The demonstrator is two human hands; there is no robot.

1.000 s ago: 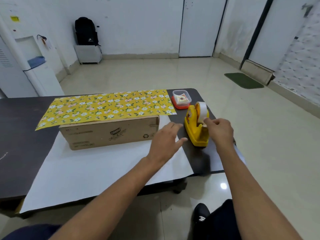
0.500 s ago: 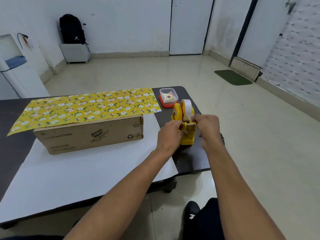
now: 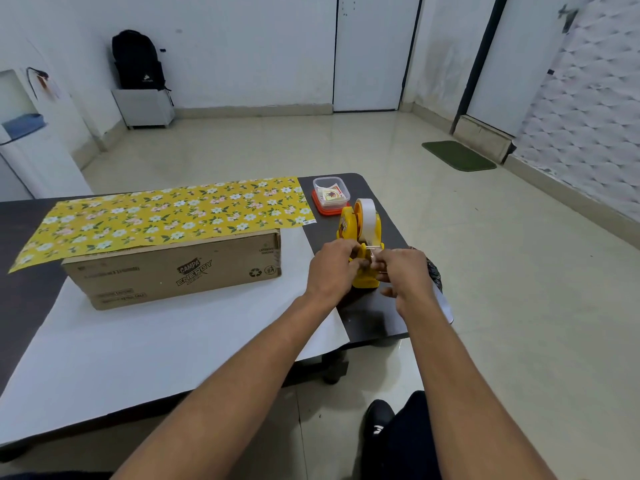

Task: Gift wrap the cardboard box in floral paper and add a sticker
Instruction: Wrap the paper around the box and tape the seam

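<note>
A long brown cardboard box (image 3: 173,268) lies on the white back of the wrapping paper (image 3: 145,344). The paper's far part, yellow with white flowers (image 3: 166,216), is folded over the box's top. To the right stands a yellow tape dispenser (image 3: 360,237) with a white roll. My left hand (image 3: 332,271) grips the dispenser's front. My right hand (image 3: 403,275) pinches the tape end at the cutter. Behind the dispenser sits a clear tub of stickers (image 3: 330,194) on an orange lid.
The dark table (image 3: 374,317) ends just right of the dispenser and close in front of my hands. A black crumpled thing (image 3: 433,271) lies at the table's right edge. My shoe (image 3: 379,420) is on the tiled floor below. A black backpack (image 3: 136,60) stands far back.
My left hand moved from above the paper onto the dispenser. My right hand came down from the roll to the cutter. The view shifted to the right.
</note>
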